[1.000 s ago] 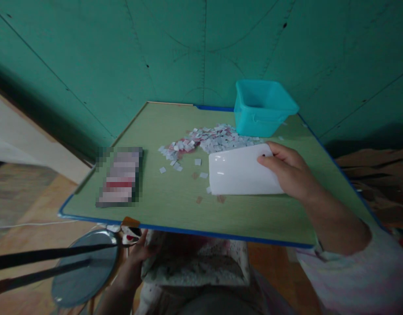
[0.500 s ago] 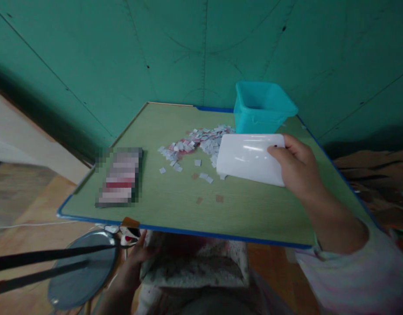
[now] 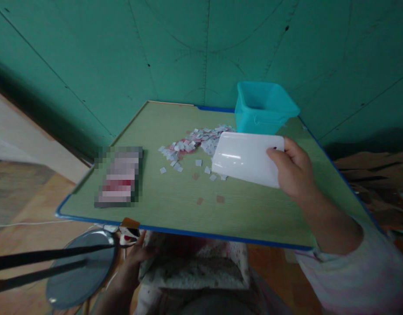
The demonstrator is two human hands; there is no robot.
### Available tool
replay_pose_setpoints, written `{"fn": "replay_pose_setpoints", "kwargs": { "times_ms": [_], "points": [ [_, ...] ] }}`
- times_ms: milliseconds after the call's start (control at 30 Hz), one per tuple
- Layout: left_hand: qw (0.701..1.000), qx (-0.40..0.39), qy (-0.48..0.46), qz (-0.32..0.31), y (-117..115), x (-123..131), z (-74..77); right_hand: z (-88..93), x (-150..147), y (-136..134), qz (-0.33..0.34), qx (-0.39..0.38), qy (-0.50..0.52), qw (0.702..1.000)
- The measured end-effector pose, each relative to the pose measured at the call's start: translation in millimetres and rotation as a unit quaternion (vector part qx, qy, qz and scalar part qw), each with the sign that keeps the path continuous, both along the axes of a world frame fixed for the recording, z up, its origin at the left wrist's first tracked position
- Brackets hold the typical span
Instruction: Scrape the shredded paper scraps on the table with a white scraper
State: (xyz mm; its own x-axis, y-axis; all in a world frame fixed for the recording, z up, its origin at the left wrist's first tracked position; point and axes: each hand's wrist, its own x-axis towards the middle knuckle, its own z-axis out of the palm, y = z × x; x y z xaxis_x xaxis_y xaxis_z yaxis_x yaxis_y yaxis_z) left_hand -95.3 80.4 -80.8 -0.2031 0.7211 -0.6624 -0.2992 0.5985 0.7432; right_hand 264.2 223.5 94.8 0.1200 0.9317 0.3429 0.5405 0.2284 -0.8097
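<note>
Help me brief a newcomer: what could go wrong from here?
The white sheet in the right hand hides part of the pile of paper squares from view; a quick sweep might scatter loose ones. The teal bin appears just beyond the sheet, so it might get bumped.

Glossy white sheet (image 3: 247, 158), aslant, partly before a loose heap of pale squares (image 3: 212, 139).

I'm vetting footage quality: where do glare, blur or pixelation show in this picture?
Head view: bright glare streaks on the glossy white flat sheet; head view, left: coarse pixelation masks the pinkish rectangular object; head view, right edge: the brown layered pile looks soft.
</note>
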Motion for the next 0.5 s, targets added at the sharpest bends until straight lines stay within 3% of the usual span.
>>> {"fn": "replay_pose_setpoints", "kwargs": {
  "times_ms": [133,300,500],
  "points": [
    [1.000,-0.017,0.024,-0.002,5,-3,-11.2,1.0,-2,0,0.036,-0.048,-0.013,0.998],
    [0.999,-0.028,0.044,-0.008,3,-3,-20.9,15.4,8,4,-0.013,-0.031,-0.019,0.999],
    [0.996,-0.034,0.081,-0.010,4,-4,-23.8,20.2,11,3,0.097,-0.169,0.015,0.981]
  ]
}}
